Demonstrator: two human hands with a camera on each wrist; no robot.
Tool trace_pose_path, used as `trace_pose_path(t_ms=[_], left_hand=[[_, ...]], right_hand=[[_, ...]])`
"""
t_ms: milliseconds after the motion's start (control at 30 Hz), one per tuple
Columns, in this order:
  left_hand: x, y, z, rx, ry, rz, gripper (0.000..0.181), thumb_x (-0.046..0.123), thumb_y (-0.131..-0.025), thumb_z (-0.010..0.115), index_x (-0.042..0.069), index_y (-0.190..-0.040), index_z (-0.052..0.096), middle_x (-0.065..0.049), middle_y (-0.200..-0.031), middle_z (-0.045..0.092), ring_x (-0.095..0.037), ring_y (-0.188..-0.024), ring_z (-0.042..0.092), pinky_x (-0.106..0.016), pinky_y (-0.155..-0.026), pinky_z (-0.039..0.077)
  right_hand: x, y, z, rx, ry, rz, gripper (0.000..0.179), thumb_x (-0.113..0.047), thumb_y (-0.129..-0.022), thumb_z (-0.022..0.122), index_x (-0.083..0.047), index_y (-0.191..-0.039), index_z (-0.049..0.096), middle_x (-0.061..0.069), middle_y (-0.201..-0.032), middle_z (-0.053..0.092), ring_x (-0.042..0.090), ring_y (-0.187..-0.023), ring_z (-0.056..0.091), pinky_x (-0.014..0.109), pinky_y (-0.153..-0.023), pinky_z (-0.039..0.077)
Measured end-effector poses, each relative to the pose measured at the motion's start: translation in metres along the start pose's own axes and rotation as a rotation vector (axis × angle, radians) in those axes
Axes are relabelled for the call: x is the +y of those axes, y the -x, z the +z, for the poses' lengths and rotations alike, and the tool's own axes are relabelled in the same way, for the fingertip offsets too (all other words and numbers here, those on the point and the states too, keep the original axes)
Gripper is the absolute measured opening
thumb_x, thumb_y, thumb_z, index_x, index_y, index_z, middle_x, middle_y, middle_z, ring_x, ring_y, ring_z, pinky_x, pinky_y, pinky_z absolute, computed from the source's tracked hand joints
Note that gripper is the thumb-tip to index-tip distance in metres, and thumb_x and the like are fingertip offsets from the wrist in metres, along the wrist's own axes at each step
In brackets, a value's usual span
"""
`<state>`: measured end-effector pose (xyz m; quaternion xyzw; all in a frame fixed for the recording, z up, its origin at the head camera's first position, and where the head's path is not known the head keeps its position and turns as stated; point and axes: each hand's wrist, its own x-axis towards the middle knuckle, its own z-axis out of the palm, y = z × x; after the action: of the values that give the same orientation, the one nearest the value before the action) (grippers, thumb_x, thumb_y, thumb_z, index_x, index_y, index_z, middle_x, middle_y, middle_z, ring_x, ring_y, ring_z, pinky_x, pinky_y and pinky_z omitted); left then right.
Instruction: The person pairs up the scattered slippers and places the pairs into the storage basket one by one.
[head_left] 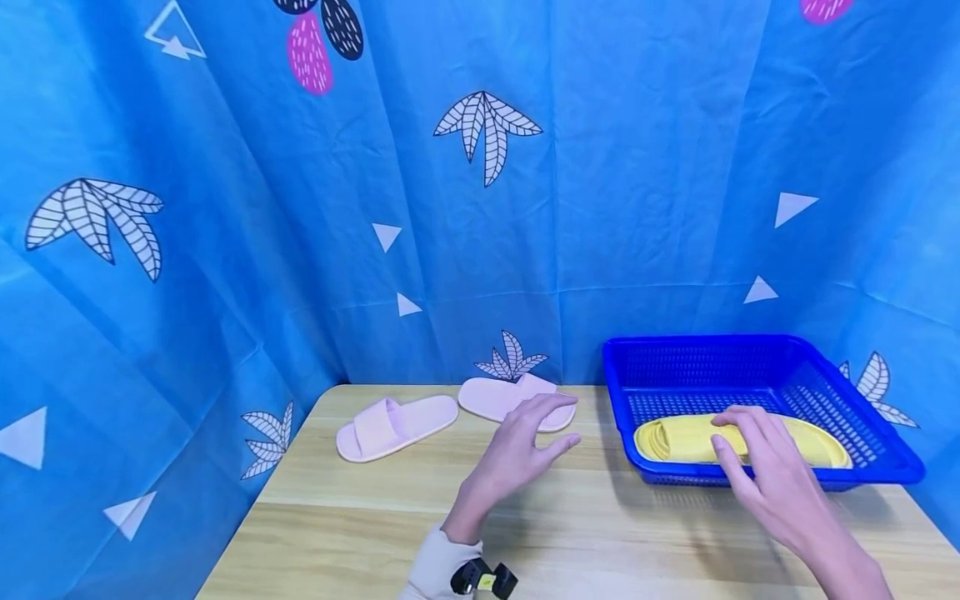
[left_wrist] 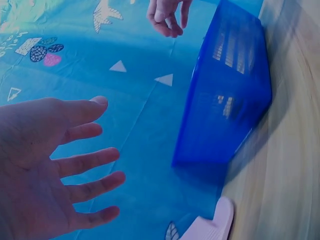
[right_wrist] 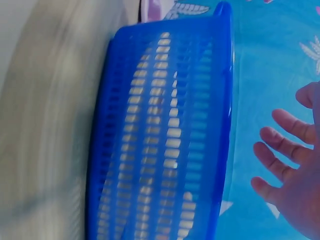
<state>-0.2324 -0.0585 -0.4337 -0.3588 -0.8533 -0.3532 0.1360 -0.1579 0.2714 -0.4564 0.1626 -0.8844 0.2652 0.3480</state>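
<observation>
Fingers spread, my left hand (head_left: 517, 450) hovers over the table, overlapping one pale pink slipper (head_left: 483, 398) in the head view. The left wrist view shows nothing in its palm (left_wrist: 30, 165). To its left lies a second pink slipper (head_left: 408, 429), sole down. My right hand (head_left: 772, 475) is above the near rim of a blue plastic basket (head_left: 618, 392), its fingers loosely bent and holding nothing. Inside the basket lies yellow footwear (head_left: 686, 437), lengthwise along the near side and partly covered by that hand in the head view. The right wrist view shows the right hand (right_wrist: 295, 165) apart from the basket.
The wooden table (head_left: 360, 533) carries the slippers at the back and the basket at the right. A blue patterned curtain (head_left: 637, 208) hangs behind and along the sides. A small black device (head_left: 483, 577) sits on my left wrist, at the pale sleeve.
</observation>
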Motion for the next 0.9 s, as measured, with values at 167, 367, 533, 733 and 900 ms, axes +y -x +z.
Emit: trace_pose_path(t_ms=[167, 367, 533, 733, 900], left_hand=[[-0.011, 0.006, -0.015, 0.010, 0.024, -0.063, 0.049, 0.031, -0.096, 0.074, 0.017, -0.142, 0.061, 0.004, -0.144, 0.059, -0.018, -0.140, 0.047, -0.050, -0.114, 0.036], [-0.024, 0.013, -0.033, 0.044, 0.021, -0.089, 0.050, 0.027, -0.095, 0.075, 0.015, -0.142, 0.060, -0.003, -0.147, 0.057, -0.022, -0.141, 0.047, -0.045, -0.115, 0.037], [-0.034, 0.015, -0.045, 0.068, -0.008, -0.106, 0.052, 0.030, -0.095, 0.076, 0.016, -0.143, 0.060, -0.003, -0.146, 0.058, -0.021, -0.138, 0.049, -0.046, -0.113, 0.039], [-0.051, 0.020, -0.061, 0.101, -0.046, -0.122, 0.053, 0.032, -0.094, 0.077, 0.016, -0.142, 0.061, -0.004, -0.150, 0.053, -0.026, -0.141, 0.047, -0.051, -0.112, 0.039], [-0.067, 0.031, -0.075, 0.145, -0.077, -0.143, 0.055, 0.031, -0.093, 0.079, 0.013, -0.141, 0.061, -0.007, -0.151, 0.052, -0.030, -0.139, 0.049, -0.056, -0.110, 0.040]], right_hand=[[-0.012, -0.010, 0.012, -0.003, -0.026, -0.021, 0.029, -0.007, -0.093, 0.070, -0.005, -0.121, 0.063, 0.012, -0.123, 0.060, 0.035, -0.117, 0.052, 0.044, -0.097, 0.034], [-0.025, -0.022, 0.028, -0.033, -0.046, -0.021, 0.038, -0.010, -0.093, 0.072, -0.002, -0.127, 0.059, 0.013, -0.126, 0.060, 0.032, -0.117, 0.053, 0.048, -0.093, 0.038], [-0.032, -0.031, 0.037, -0.054, -0.078, -0.004, 0.043, -0.011, -0.093, 0.074, -0.002, -0.131, 0.056, 0.011, -0.127, 0.059, 0.031, -0.117, 0.052, 0.049, -0.093, 0.040], [-0.039, -0.040, 0.052, -0.069, -0.104, -0.026, 0.049, -0.013, -0.091, 0.077, 0.000, -0.134, 0.056, 0.013, -0.134, 0.057, 0.033, -0.124, 0.051, 0.054, -0.098, 0.041], [-0.047, -0.046, 0.068, -0.099, -0.115, -0.025, 0.056, -0.016, -0.090, 0.078, 0.000, -0.138, 0.054, 0.016, -0.139, 0.054, 0.035, -0.129, 0.049, 0.057, -0.104, 0.041]])
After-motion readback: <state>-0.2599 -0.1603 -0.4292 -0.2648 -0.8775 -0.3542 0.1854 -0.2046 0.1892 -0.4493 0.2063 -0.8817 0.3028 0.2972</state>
